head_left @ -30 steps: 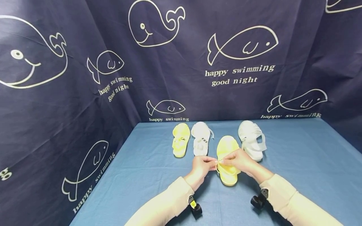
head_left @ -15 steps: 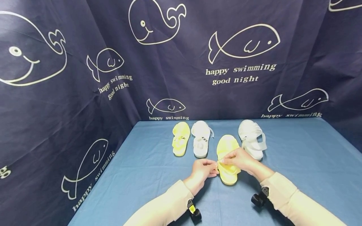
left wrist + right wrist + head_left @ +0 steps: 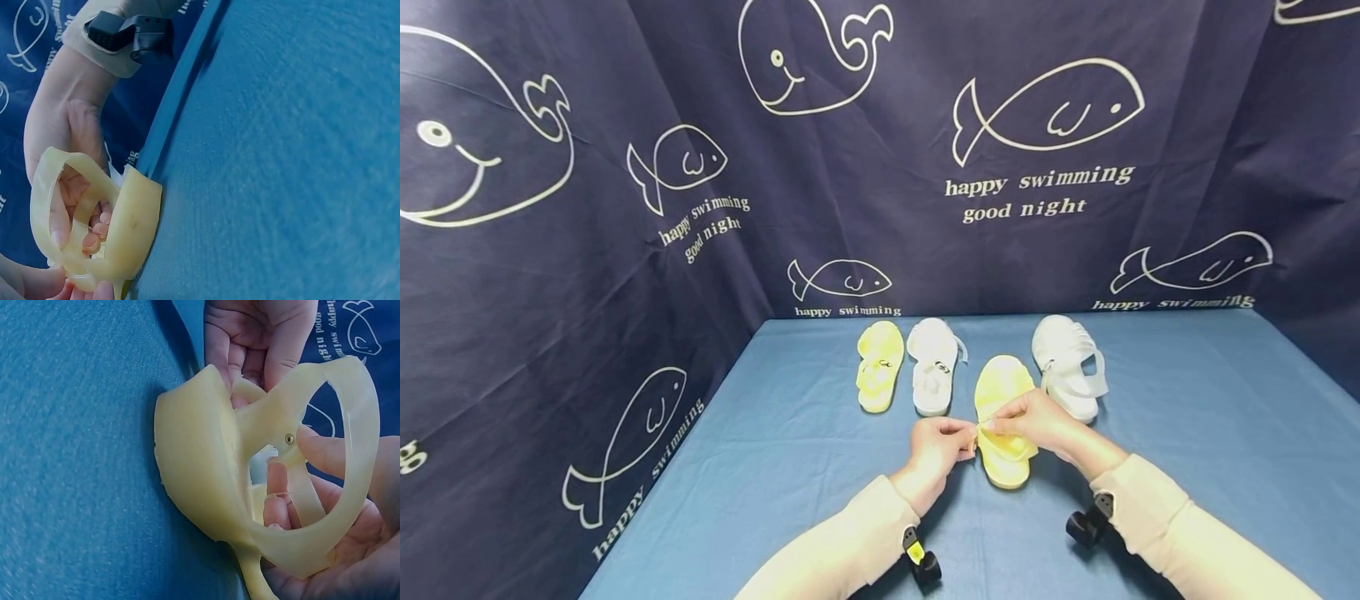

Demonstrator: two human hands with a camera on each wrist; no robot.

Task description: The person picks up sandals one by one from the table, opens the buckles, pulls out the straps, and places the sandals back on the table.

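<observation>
A yellow jelly sandal (image 3: 1006, 379) lies on the blue cloth, toe strap toward the person. At its left side my left hand (image 3: 936, 450) pinches a thin strap end between thumb and fingers. My right hand (image 3: 1037, 423) reaches over the sandal and pinches the strap beside it, fingertips almost meeting the left ones. In the right wrist view the sandal's strap (image 3: 361, 425) arches up, a small metal stud (image 3: 289, 439) shows on it, and the right fingers (image 3: 277, 509) are inside the opening. The left thumb (image 3: 44, 279) presses the strap in the left wrist view.
Another yellow sandal (image 3: 880, 367) and a white sandal (image 3: 932, 367) stand to the left at the back. A second white sandal (image 3: 1063, 358), its strap sticking out sideways, lies right behind the right hand. A dark printed curtain (image 3: 880, 192) borders the blue-covered table (image 3: 790, 467).
The thin strap loop seen hanging beside the left fingers a second ago is now drawn in at the fingertips. The left hand has shifted slightly; the right hand stays at the strap.
</observation>
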